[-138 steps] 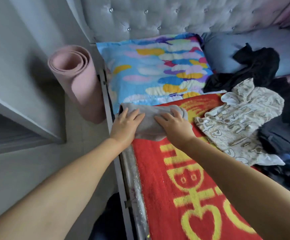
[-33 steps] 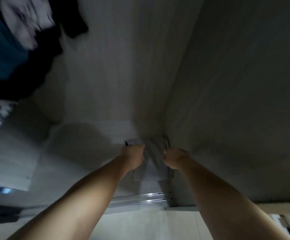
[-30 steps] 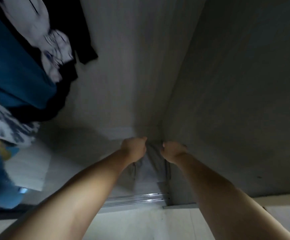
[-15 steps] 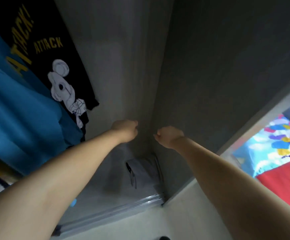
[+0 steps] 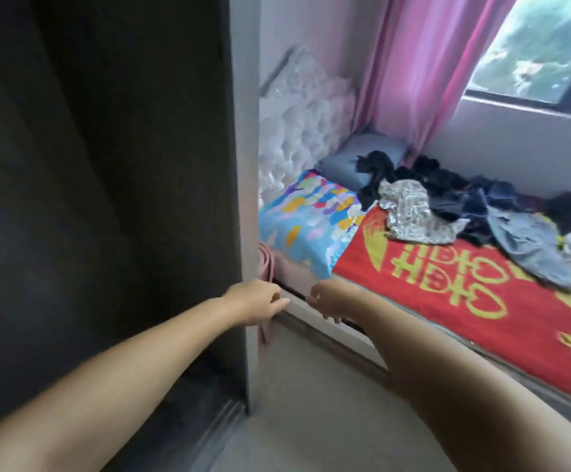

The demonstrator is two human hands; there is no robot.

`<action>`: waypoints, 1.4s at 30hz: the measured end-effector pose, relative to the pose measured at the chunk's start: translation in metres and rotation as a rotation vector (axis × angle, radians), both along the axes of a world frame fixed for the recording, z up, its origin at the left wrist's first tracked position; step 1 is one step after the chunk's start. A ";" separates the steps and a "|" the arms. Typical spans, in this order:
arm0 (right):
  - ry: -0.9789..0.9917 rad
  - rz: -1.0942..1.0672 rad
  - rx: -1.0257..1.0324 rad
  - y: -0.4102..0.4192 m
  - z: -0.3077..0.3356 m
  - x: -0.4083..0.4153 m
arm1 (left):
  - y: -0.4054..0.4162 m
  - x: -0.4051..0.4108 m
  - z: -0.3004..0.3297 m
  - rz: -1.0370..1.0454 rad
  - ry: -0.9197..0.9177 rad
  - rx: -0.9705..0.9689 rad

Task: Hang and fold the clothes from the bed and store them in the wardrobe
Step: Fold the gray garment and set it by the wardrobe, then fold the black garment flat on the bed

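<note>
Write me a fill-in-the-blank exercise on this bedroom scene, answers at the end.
1. Both hands, the left and the right, hold ____.
2. The curtain by the window is ____.
3. The unfolded clothes lie on the ____.
4. The blanket under them is ____ with yellow print.

Answers: nothing; pink; bed; red

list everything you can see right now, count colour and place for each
wardrobe: one, dark grey, left, open front
patterned pillow: one, blue with coloured blotches, head of bed
plain pillow: one, grey-blue, behind the patterned one
blanket: one, red with yellow characters, spread on bed
pile of clothes: count unclear, mostly black and dark blue, far side of bed
printed garment: one, pale grey, front of pile
headboard: one, white tufted, behind pillows
rolled mat: one, pink, between wardrobe and bed
curtain: one, pink, beside window
left hand: empty, by wardrobe edge
right hand: empty, by bed rail
</note>
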State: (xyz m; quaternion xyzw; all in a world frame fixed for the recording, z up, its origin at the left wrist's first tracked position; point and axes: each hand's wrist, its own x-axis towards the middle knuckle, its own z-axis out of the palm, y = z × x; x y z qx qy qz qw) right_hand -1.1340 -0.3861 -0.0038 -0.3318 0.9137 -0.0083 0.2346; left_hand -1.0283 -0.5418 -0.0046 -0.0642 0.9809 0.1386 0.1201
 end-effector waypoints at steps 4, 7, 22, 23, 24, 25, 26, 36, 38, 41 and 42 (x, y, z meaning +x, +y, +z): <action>0.017 -0.170 0.017 0.099 0.008 -0.029 | 0.080 -0.060 0.017 -0.159 0.037 0.031; 0.038 -0.277 -0.003 0.178 0.010 -0.047 | 0.142 -0.103 0.021 -0.214 0.050 0.080; -0.060 -0.656 0.036 0.482 0.002 -0.130 | 0.407 -0.254 -0.010 -0.428 -0.042 0.043; -0.070 -0.647 0.033 0.486 -0.003 -0.136 | 0.411 -0.265 -0.013 -0.431 -0.053 0.034; -0.084 -0.642 0.036 0.489 -0.008 -0.143 | 0.416 -0.276 -0.016 -0.436 -0.063 0.025; -0.097 -0.641 0.046 0.494 -0.012 -0.151 | 0.421 -0.287 -0.018 -0.445 -0.066 0.015; -0.100 -0.640 0.060 0.500 -0.017 -0.160 | 0.428 -0.299 -0.019 -0.457 -0.058 0.011; -0.067 -0.808 0.099 0.593 -0.026 -0.330 | 0.516 -0.496 -0.023 -0.599 -0.020 -0.027; -0.055 -0.853 0.103 0.616 -0.029 -0.363 | 0.540 -0.538 -0.023 -0.625 -0.022 -0.031; -0.074 -0.867 0.114 0.645 -0.037 -0.394 | 0.578 -0.583 -0.034 -0.664 -0.048 -0.033; -0.096 -0.866 0.130 0.655 -0.044 -0.399 | 0.592 -0.591 -0.041 -0.687 -0.071 -0.042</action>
